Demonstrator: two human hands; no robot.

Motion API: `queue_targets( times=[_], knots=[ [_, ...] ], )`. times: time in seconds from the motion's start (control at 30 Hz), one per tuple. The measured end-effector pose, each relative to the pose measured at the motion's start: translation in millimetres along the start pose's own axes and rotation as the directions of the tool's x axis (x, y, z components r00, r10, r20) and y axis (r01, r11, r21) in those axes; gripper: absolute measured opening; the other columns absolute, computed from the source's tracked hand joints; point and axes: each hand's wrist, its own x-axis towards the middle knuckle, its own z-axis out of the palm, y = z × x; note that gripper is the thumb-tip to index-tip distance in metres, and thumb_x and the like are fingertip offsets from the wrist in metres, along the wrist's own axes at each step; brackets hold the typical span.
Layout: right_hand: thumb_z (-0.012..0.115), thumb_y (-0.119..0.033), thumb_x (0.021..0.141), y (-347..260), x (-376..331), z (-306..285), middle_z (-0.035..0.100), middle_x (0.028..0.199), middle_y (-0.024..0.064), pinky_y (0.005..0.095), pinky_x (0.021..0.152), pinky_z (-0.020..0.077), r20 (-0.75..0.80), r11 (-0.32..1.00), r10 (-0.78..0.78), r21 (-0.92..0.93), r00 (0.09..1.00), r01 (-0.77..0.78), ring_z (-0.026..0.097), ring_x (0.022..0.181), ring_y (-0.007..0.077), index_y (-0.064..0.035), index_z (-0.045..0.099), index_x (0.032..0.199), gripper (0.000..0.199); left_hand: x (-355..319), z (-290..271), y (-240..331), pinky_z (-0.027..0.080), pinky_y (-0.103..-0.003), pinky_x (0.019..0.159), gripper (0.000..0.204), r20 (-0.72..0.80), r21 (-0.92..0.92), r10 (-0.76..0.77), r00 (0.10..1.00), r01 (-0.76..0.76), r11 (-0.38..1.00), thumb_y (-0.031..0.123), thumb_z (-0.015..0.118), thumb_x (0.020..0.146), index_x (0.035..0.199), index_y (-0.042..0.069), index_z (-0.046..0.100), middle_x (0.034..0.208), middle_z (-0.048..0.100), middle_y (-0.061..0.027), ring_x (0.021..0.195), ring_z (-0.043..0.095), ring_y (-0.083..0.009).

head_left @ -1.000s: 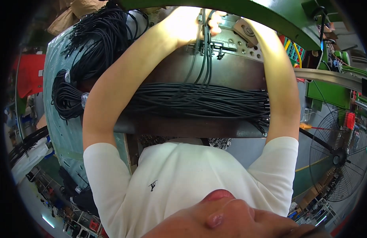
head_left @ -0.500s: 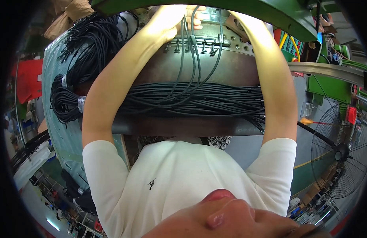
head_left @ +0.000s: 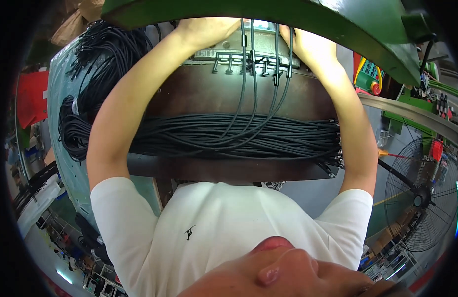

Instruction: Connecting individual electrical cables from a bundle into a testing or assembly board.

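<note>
My left hand (head_left: 211,30) reaches in beneath a green machine arm (head_left: 268,12), over a lit metal mould block (head_left: 229,45). Its fingers are mostly hidden by the arm. On the other side of the block is my right hand (head_left: 310,45), its fingertips beside the rightmost of several black cables (head_left: 254,94); whether they grip it is hidden. These cables rise from a bundle to the block, with dark sleeves (head_left: 276,79) around them. A black branched strip with small tabs (head_left: 230,64) lies at the block's front edge, behind the cables.
A long bundle of black cables (head_left: 229,136) lies across the brown table (head_left: 199,94). More coiled cables (head_left: 73,128) rest on the left on a pale green surface (head_left: 65,173). A control box with a red button (head_left: 375,88) and a standing fan (head_left: 422,195) are at right.
My hands have moved apart, and the cables between them now stand straighter and more spread. The view has shifted, so the green arm and the table appear lower.
</note>
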Motion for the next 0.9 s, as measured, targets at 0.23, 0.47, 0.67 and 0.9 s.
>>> queue_targets(
  times=[0.23, 0.47, 0.67, 0.9],
  knots=[
    [0.073, -0.032, 0.078, 13.1, -11.0, 9.2, 0.065, 0.069, 0.0122, 0.0372, 0.056, 0.049, -0.033, 0.971, 0.136, 0.205, 0.99, -0.127, 0.061, 0.059, 0.0292, -0.0059, 0.069, 0.087, 0.028, -1.5, 18.3, -23.7, 0.046, -0.038, 0.083, 0.032, -0.267, -0.128, 0.224, 0.937, -0.265, 0.956, 0.027, 0.051, 0.093, 0.107, 0.0, 0.058, 0.107, 0.058, -0.0148, 0.097, 0.054, -0.0257],
    [0.064, -0.025, 0.085, 6.1, -35.2, -36.4, 0.064, 0.106, 0.018, 0.0339, 0.087, 0.0464, 0.269, 0.684, 0.394, 0.552, 0.879, -0.476, 0.062, 0.1, 0.029, -0.0013, 0.061, 0.112, 0.036, -46.7, -9.2, -14.7, 0.046, -0.042, 0.086, 0.039, -0.143, 0.172, 0.12, 0.982, -0.095, 0.98, 0.019, 0.057, 0.09, 0.125, 0.002, 0.052, 0.105, 0.062, -0.019, 0.099, 0.059, -0.0345],
    [0.048, -0.005, 0.092, -19.4, -274.8, -169.8, 0.053, 0.122, 0.0174, 0.0392, 0.092, 0.0461, -0.27, 0.473, 0.865, 0.72, 0.424, -0.508, 0.056, 0.104, 0.0254, 0.0025, 0.05, 0.12, 0.028, -260.1, -87.2, 47.2, 0.051, -0.036, 0.086, 0.039, 0.834, -0.479, 0.147, 0.532, 0.564, 0.673, 0.023, 0.057, 0.09, 0.125, 0.005, 0.057, 0.115, 0.063, -0.0184, 0.101, 0.063, -0.033],
    [0.057, -0.013, 0.09, -131.5, -400.2, -99.0, 0.047, 0.133, 0.015, 0.036, 0.105, 0.0326, 0.494, 0.496, 0.68, 0.234, 0.542, -0.836, 0.042, 0.125, 0.027, 0.0015, 0.041, 0.134, 0.049, -363.9, 60.1, 42.2, 0.044, -0.046, 0.083, 0.027, 0.274, -0.115, -0.597, 0.754, 0.642, 0.758, 0.023, 0.058, 0.085, 0.104, 0.003, 0.063, 0.101, 0.062, -0.0191, 0.097, 0.057, -0.038]
  ],
)
